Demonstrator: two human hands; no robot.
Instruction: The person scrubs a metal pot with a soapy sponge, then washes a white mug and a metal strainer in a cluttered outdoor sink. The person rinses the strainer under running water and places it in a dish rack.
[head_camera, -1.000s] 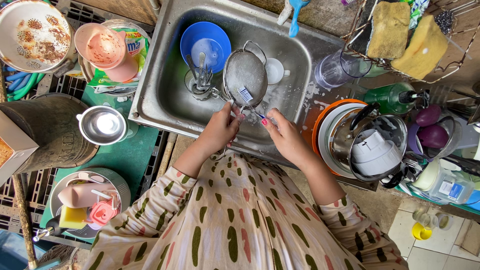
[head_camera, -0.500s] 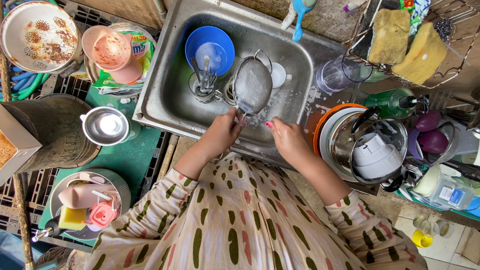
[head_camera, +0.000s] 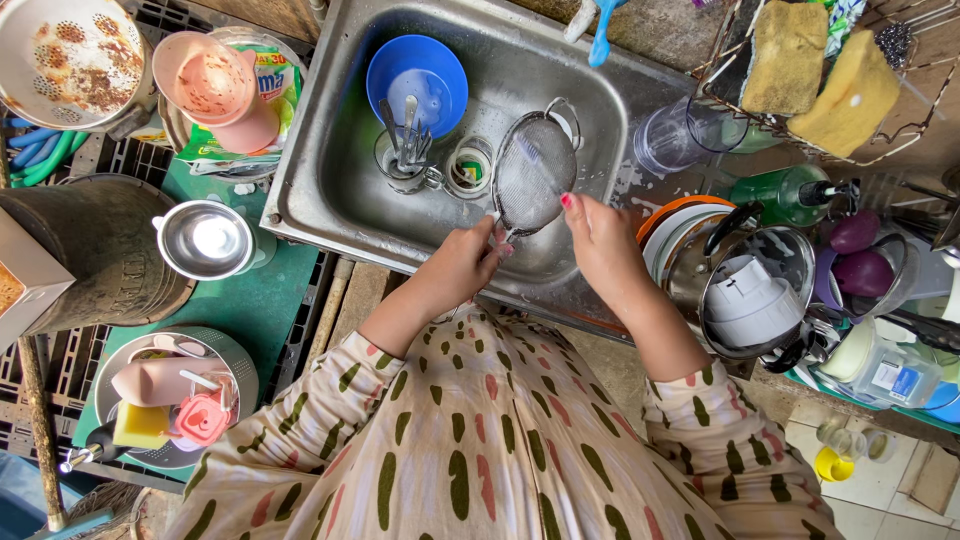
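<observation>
Since the earlier frames we see the strainer (head_camera: 535, 172) tip further up: its mesh bowl now sits higher in the steel sink (head_camera: 330, 190), near the middle of the frame, and the view has drawn in a little closer. The left hand (head_camera: 468, 262) is closed around the strainer's handle at the lower end, just left of centre. The right hand (head_camera: 598, 232) rests at the strainer's lower right rim, fingers partly curled against it; we cannot tell whether it grips or only touches.

In the upper left, a green and yellow printed packet (head_camera: 262, 112) lies flat under a pink cup (head_camera: 212, 88). At the right edge, low down, a clear plastic tub with a small blue label (head_camera: 888, 372) stands among the pots. A green bottle (head_camera: 782, 194) lies on its side right of the sink.

The strainer's long axis runs from the handle at lower left up to the wire loop at upper right, the mesh facing up toward us. It is over the sink, right of a glass holding cutlery (head_camera: 405, 160) and below a blue bowl (head_camera: 417, 78).
</observation>
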